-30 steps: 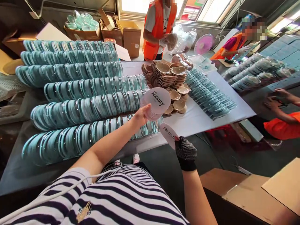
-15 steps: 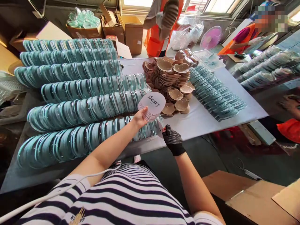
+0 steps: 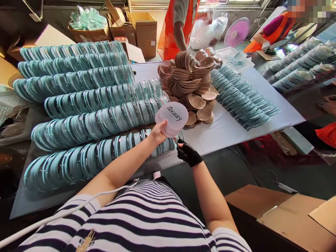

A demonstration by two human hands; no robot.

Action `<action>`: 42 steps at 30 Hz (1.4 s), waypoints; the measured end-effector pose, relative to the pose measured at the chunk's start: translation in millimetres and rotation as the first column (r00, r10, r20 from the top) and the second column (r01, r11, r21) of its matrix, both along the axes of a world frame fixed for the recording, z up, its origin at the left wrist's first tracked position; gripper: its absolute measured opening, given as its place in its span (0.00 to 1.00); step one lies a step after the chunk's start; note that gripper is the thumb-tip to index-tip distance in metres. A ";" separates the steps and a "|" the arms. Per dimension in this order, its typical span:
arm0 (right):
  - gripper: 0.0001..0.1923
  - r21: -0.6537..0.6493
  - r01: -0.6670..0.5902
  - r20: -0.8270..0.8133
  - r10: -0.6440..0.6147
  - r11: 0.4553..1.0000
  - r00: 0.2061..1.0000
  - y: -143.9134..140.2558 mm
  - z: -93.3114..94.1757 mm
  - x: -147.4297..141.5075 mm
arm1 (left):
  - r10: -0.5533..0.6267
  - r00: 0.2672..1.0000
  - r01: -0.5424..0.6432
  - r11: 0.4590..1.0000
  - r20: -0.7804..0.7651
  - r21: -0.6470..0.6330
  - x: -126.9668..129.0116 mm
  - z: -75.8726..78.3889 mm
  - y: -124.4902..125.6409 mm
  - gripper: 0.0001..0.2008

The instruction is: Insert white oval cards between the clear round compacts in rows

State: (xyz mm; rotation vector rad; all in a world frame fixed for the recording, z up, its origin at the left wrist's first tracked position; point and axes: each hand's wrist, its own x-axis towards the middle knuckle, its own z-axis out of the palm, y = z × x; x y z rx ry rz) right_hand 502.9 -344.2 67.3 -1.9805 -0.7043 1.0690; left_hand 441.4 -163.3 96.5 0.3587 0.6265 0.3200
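Observation:
My left hand point(image 3: 158, 134), bare, is closed on a stack of pale rounded cards point(image 3: 172, 119), the top one printed "beauty" in black. Just right of it, my right hand point(image 3: 189, 153) wears a black dotted glove with the fingertips exposed. Its thumb and fingers are pinched together at the right end of the front row of teal cups in clear wrap point(image 3: 86, 161); what sits between them is too small to make out. Behind the cards rises a pile of brown curved cups point(image 3: 196, 101).
More teal rows point(image 3: 78, 82) fill the table's left side, and flatter teal stacks point(image 3: 241, 96) lie at the right. A co-worker in an orange vest point(image 3: 168, 35) reaches into the brown pile. Cardboard boxes point(image 3: 291, 217) stand low at the right.
My right hand has moved slightly left and up; the card that showed at its fingertips is no longer distinct. The co-worker's hand has come down, putting brown cups on the pile.

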 end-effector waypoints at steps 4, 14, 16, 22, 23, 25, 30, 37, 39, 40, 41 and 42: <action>0.24 0.111 0.202 0.025 -0.206 0.973 0.978 6.4 18.4 25.0 | 0.050 0.999 -0.050 0.997 -0.008 0.063 1.8 5.1 -3.8 0.18; 0.27 0.378 0.058 0.773 -0.350 0.924 0.529 57.2 72.6 -26.0 | 0.135 0.991 -0.124 0.950 -0.016 0.287 -42.8 18.4 -3.7 0.23; 0.26 0.416 0.048 0.750 -0.372 0.908 0.547 62.4 67.1 -44.3 | 0.113 0.993 -0.100 0.963 -0.037 0.251 -50.5 14.8 -4.6 0.22; 0.30 0.439 0.506 0.708 -0.633 0.743 0.315 5.6 60.9 -44.8 | 0.237 0.970 -0.227 0.962 -0.053 0.155 -55.0 8.7 0.0 0.16; 0.29 0.393 0.503 0.750 -0.585 0.770 0.310 -13.9 59.2 -49.1 | 0.266 0.963 -0.258 0.956 -0.042 0.136 -54.0 9.0 2.7 0.17; 0.28 0.273 0.444 0.827 -0.443 0.854 0.345 -49.8 51.8 -63.1 | 0.306 0.951 -0.302 0.950 -0.047 0.079 -51.7 9.7 8.6 0.17; 0.27 0.015 0.238 0.894 -0.120 0.971 0.432 -59.9 23.6 -86.5 | 0.318 0.942 -0.321 0.947 -0.110 -0.019 -48.6 6.4 16.1 0.16; 0.21 -0.404 0.102 0.773 0.280 0.909 0.569 31.4 24.5 -60.6 | 0.311 0.949 -0.308 0.950 -0.053 0.059 -50.2 4.4 8.3 0.23; 0.20 -0.416 0.110 0.772 0.287 0.903 0.567 33.6 30.9 -57.8 | 0.321 0.945 -0.318 0.947 -0.061 0.052 -50.1 7.3 7.1 0.23; 0.19 -0.413 0.111 0.769 0.281 0.904 0.573 31.6 32.9 -57.6 | 0.325 0.943 -0.323 0.946 -0.065 0.039 -50.0 8.9 6.9 0.21; 0.18 -0.410 0.109 0.761 0.273 0.906 0.589 29.2 33.7 -57.9 | 0.329 0.942 -0.328 0.944 -0.070 0.025 -50.0 10.7 7.1 0.20; 0.17 -0.404 0.104 0.748 0.263 0.909 0.609 27.6 32.9 -58.3 | 0.332 0.940 -0.332 0.943 -0.075 0.013 -50.0 12.3 7.4 0.18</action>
